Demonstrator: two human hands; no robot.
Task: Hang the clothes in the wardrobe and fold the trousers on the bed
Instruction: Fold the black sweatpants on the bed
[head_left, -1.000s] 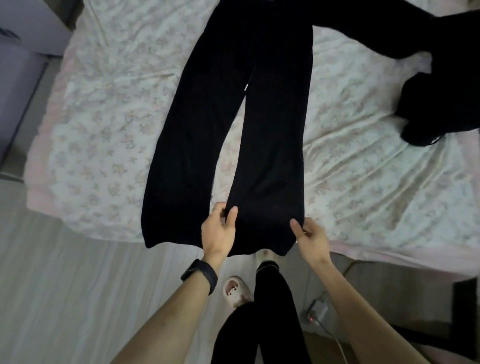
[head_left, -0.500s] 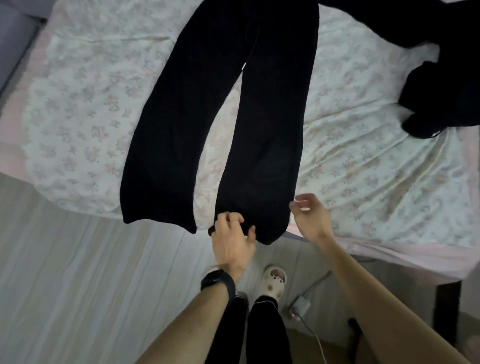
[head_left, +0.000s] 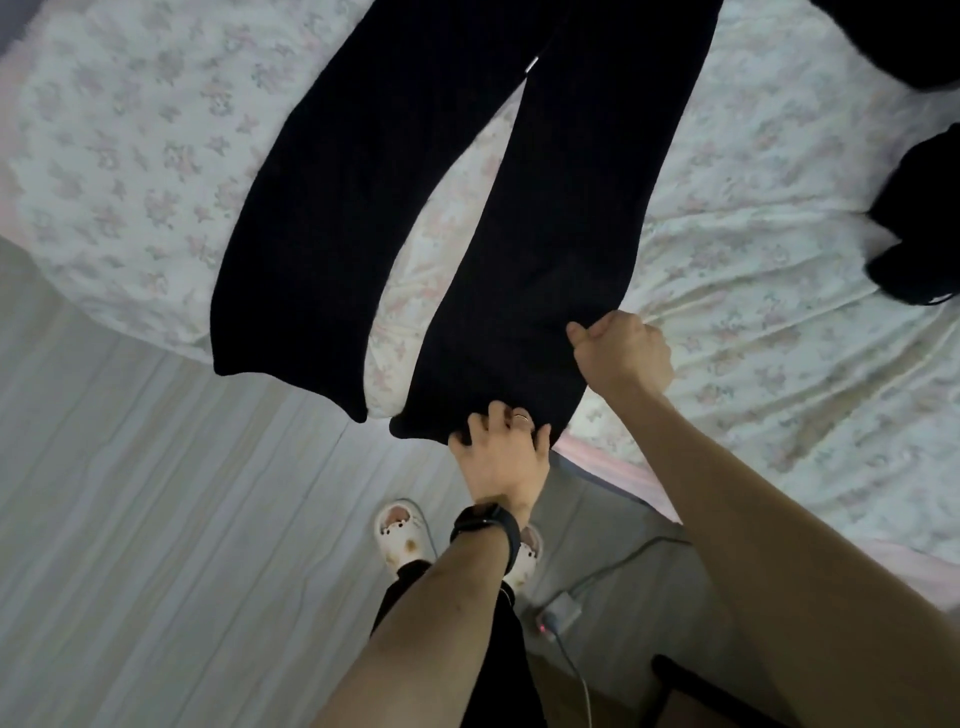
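Black trousers (head_left: 545, 208) lie spread on the bed (head_left: 779, 322), legs pointing toward me, both hems hanging over the near edge. My left hand (head_left: 501, 457), with a ring and a black wristband, grips the hem of the right-hand leg. My right hand (head_left: 623, 353) is closed in a fist on that leg's outer edge, a little above the hem. The left-hand leg (head_left: 311, 249) lies free. The waist is out of frame at the top.
More black clothes (head_left: 919, 218) lie bunched at the bed's right side. The bed's white skirt (head_left: 156, 493) hangs at the left. Below are my slippered feet (head_left: 400, 530), a power strip (head_left: 558, 613) with a cable, and a dark piece of furniture (head_left: 691, 686).
The view has shifted closer and left. My left hand slid from the leg's inner corner to the middle of its hem. My right hand moved up the outer edge and closed.
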